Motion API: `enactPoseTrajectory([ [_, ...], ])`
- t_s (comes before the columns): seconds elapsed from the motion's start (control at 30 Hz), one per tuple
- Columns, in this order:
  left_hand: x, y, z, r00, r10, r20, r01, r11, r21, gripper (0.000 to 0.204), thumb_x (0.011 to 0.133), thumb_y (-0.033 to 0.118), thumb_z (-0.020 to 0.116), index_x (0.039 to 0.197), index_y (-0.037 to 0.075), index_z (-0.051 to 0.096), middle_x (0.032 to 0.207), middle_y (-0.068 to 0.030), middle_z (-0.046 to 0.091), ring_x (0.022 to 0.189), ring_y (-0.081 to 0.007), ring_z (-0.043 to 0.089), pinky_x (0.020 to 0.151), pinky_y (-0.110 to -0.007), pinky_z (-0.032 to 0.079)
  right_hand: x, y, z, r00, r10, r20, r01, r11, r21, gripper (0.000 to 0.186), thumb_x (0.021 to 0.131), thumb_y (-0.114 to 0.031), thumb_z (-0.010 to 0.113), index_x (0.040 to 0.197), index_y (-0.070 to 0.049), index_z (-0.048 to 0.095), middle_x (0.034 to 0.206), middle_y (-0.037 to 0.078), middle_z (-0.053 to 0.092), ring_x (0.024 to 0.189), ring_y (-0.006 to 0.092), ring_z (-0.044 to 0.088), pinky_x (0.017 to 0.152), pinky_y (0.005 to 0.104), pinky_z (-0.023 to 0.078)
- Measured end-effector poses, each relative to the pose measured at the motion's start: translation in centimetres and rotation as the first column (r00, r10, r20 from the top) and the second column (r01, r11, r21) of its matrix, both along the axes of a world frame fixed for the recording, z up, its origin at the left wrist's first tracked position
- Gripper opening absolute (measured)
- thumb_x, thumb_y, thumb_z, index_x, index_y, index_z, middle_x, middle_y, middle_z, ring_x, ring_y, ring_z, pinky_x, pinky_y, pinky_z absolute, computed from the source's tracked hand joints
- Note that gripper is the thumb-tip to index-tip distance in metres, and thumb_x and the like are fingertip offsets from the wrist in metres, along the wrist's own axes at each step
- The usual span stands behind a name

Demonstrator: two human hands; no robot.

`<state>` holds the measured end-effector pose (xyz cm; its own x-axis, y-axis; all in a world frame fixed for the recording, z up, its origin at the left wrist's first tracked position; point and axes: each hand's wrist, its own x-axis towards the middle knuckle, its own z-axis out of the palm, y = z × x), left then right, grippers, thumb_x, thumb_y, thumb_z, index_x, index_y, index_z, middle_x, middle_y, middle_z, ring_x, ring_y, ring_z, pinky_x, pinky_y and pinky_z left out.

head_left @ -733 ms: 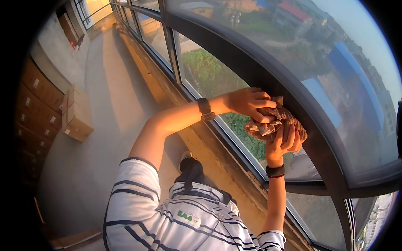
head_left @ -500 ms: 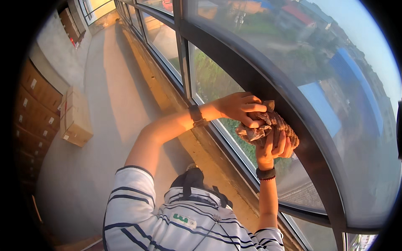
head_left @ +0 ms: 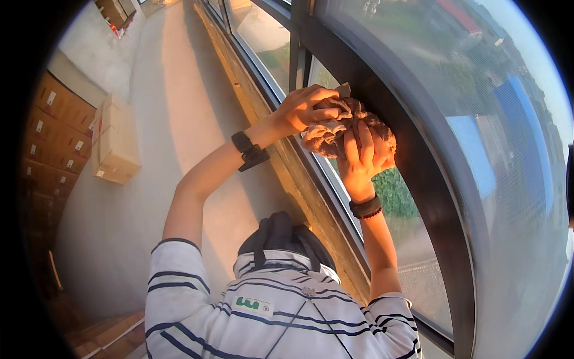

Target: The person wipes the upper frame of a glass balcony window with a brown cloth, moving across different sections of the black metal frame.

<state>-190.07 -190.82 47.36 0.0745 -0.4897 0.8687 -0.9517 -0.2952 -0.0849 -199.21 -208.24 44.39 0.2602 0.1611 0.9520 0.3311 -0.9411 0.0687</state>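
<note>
Both bare hands at a window, on one crumpled, reddish-brown textured cloth (head_left: 323, 132). Cloth bunched at the dark, curved window frame (head_left: 426, 164), overlapping its inner edge; full extent of contact hidden by the hands.

Left hand (head_left: 306, 110): at the cloth's upper left side, fingers bent and closed over a fold of it; thumb not clearly seen. Broad black wristband (head_left: 250, 151) on that wrist.

Right hand (head_left: 361, 160): on the cloth's lower right part, fingers lying over it, index and middle parted. Thumb unclear; cannot tell whether it pinches. Dark band (head_left: 362, 207) and a red beaded bracelet (head_left: 373, 214) at the wrist.

Wearer in a white shirt with dark stripes (head_left: 281, 326). Tan ledge (head_left: 254, 103) along the foot of the windows. Grey floor (head_left: 156, 197) to the left; on it a taped, pale-brown cardboard box (head_left: 118, 146), just beside stacked brown cartons (head_left: 57, 134). Through the glass: green plants (head_left: 395, 194), a long blue roof (head_left: 524, 149).
</note>
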Motion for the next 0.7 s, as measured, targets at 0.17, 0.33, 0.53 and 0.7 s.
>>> enactPoseTrajectory([
  [0.17, -1.5, -0.1, -0.4, 0.991, 0.124, -0.055, -0.126, 0.991, -0.034, 0.031, 0.075, 0.015, 0.068, 0.103, 0.022, 0.058, 0.112, -0.0057, 0.058, 0.09, -0.0254, 0.063, 0.069, -0.033, 0.054, -0.2, 0.0, 0.4, 1.0, -0.003, 0.025, 0.002, 1.0, 0.026, 0.027, 0.069, -0.02, 0.067, 0.096, -0.02, 0.065, 0.117, -0.004, 0.059, 0.107, 0.0139, 0.053, 0.089, 0.0351, 0.028],
  [0.33, 0.2, -0.4, -0.2, 0.987, 0.155, -0.028, -0.154, 0.987, 0.046, 0.026, 0.077, 0.019, 0.065, 0.103, 0.022, 0.059, 0.115, -0.0041, 0.056, 0.094, -0.0269, 0.062, 0.072, -0.037, 0.053, -0.6, 0.7, 0.9, 0.99, -0.137, 0.013, 0.138, 0.99, -0.031, 0.026, 0.069, -0.023, 0.068, 0.094, -0.021, 0.065, 0.116, -0.004, 0.059, 0.107, 0.0134, 0.052, 0.088, 0.0356, 0.029],
  [0.53, 1.2, 0.1, 0.7, 0.991, 0.08, 0.111, -0.082, 0.997, 0.012, 0.028, 0.077, 0.025, 0.064, 0.105, 0.022, 0.063, 0.114, -0.0042, 0.058, 0.092, -0.0249, 0.061, 0.081, -0.037, 0.048, 0.9, 0.9, -0.2, 0.984, -0.161, 0.081, 0.152, 0.982, 0.115, 0.034, 0.067, -0.03, 0.071, 0.1, -0.021, 0.067, 0.114, -0.002, 0.058, 0.103, 0.018, 0.05, 0.086, 0.0384, 0.028],
  [0.7, 4.8, -1.0, -3.1, 1.0, -0.008, -0.014, 0.007, 0.995, -0.098, 0.038, 0.071, 0.022, 0.069, 0.108, 0.02, 0.062, 0.112, -0.0034, 0.059, 0.092, -0.0239, 0.06, 0.081, -0.035, 0.046, 2.0, 2.3, -2.4, 0.96, -0.281, -0.004, 0.277, 0.945, 0.175, 0.04, 0.067, -0.029, 0.071, 0.107, -0.023, 0.067, 0.115, 0.0, 0.056, 0.104, 0.0201, 0.048, 0.087, 0.039, 0.028],
])
